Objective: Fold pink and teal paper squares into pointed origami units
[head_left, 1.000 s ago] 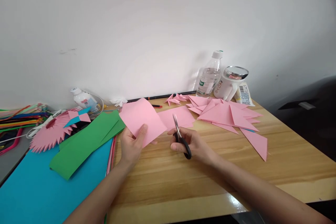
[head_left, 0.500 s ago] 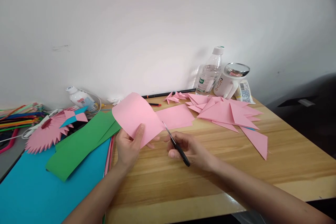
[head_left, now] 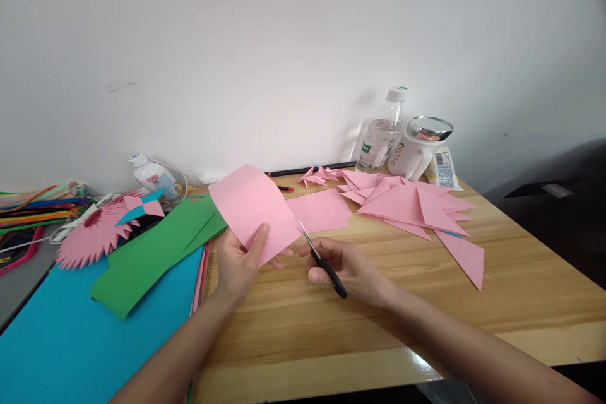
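Note:
My left hand [head_left: 241,259] pinches a pink sheet of paper [head_left: 255,205] by its near edge, thumb on top and fingers beneath. The sheet is held above the table and curves upward at its far left. My right hand [head_left: 343,268] grips black-handled scissors [head_left: 326,265], whose blades point up and left to the sheet's right corner. Whether the blades touch the paper I cannot tell. Behind the corner, pink paper rectangles [head_left: 324,209] lie on the wooden table. To their right spreads a pile of pink paper triangles [head_left: 409,202].
Green strips [head_left: 161,252] lie across blue paper [head_left: 127,334] at the left, beside a pleated pink paper piece [head_left: 92,233]. At the back stand a water bottle [head_left: 379,139] and a white mug [head_left: 411,151]. Small folded pink pieces [head_left: 315,177] sit near the wall.
The whole view has shifted slightly, so most things appear a little further right. Both hands keep their holds on the sheet and the scissors.

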The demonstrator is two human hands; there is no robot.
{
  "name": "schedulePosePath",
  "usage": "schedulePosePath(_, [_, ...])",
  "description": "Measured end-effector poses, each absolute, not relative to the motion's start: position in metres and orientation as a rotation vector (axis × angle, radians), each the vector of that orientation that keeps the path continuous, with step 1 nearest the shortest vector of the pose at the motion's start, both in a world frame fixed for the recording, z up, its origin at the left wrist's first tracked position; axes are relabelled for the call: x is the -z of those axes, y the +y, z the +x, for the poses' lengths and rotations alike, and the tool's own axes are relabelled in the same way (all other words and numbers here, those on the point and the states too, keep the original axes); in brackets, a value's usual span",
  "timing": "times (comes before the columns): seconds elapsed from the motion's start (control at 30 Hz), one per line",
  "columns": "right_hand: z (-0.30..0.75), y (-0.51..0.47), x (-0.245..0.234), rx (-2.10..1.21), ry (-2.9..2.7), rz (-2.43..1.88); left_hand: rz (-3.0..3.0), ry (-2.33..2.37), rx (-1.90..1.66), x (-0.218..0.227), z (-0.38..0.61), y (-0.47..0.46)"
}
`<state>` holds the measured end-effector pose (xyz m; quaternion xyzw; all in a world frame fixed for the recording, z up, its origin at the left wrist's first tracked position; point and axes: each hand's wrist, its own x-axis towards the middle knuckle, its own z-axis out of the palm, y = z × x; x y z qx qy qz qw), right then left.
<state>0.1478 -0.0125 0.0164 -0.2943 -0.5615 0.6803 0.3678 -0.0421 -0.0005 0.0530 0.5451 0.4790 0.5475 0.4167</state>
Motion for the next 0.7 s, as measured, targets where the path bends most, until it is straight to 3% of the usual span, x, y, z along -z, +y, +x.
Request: schedulePosePath(0.7, [0.1497, -0.0119, -0.0188, -1.767, -1.454, -0.827, 1.368, 1.2, -1.344, -0.0557, -0.0434, -0.0012])
